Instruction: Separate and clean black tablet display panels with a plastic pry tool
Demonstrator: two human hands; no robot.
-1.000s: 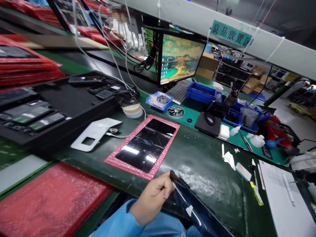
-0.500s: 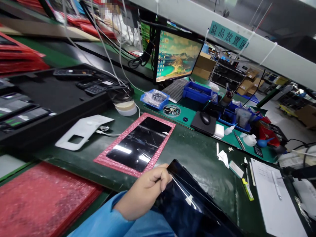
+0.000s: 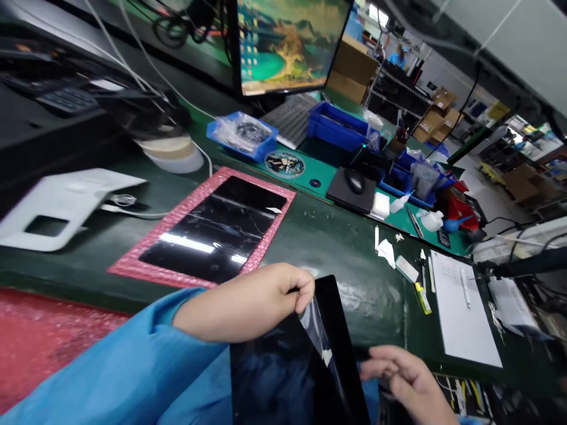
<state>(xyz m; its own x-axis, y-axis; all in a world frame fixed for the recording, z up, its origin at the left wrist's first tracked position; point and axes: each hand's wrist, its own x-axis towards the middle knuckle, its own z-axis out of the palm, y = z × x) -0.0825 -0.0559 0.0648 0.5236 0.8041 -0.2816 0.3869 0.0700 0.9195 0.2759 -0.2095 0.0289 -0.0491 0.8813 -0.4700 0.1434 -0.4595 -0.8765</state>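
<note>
Our left hand (image 3: 270, 301) pinches the upper corner of what looks like a clear film (image 3: 315, 324) between thumb and fingers. Our right hand (image 3: 410, 378) is half spread beside the right edge of a dark glossy panel (image 3: 343, 342), its fingers loosely bent and its thumb apart; we cannot tell whether its fingertips touch that edge. The panel is in front of us at the near edge of the desk (image 3: 310, 242), and its lower end runs out of view.

We judge the step in hand to be peeling the film from the panel. The next move seems to call for a firm pinch on the left and a steady panel on the right.

Our left forearm, in a blue sleeve (image 3: 133, 354), reaches across from the lower left with its knuckles uppermost; our right hand comes in from the lower right, fingers pointing left.
</note>
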